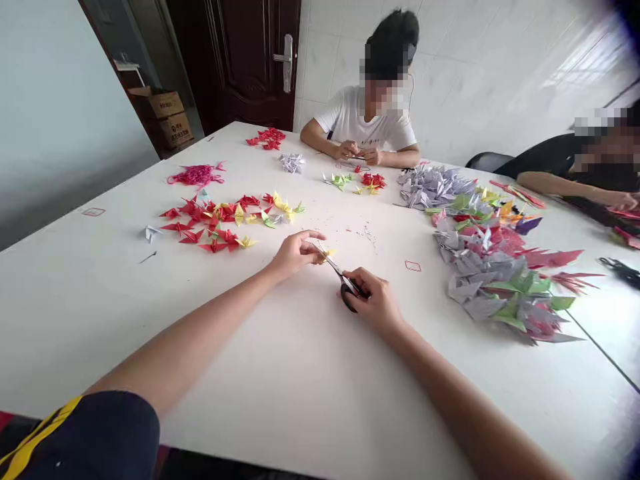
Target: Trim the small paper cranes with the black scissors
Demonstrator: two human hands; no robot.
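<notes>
The right hand is closed around the black loops of the scissors, low over the white bench. The left hand is just left of the scissors, its fingertips together on a small yellow paper right by the blades. I can't tell its full shape, because fingers and blades hide some of it. The paper looks very light, thin and a bit stiff at its folds, so it should bend, crush or rip easily. It's best to pinch it softly by one edge, away from the blades. The scissors look hard, smooth and heavier, so the loops are the safe place to hold. Left of the scissors lie red and yellow paper birds; right of them is a big pile of gray and colored paper.
</notes>
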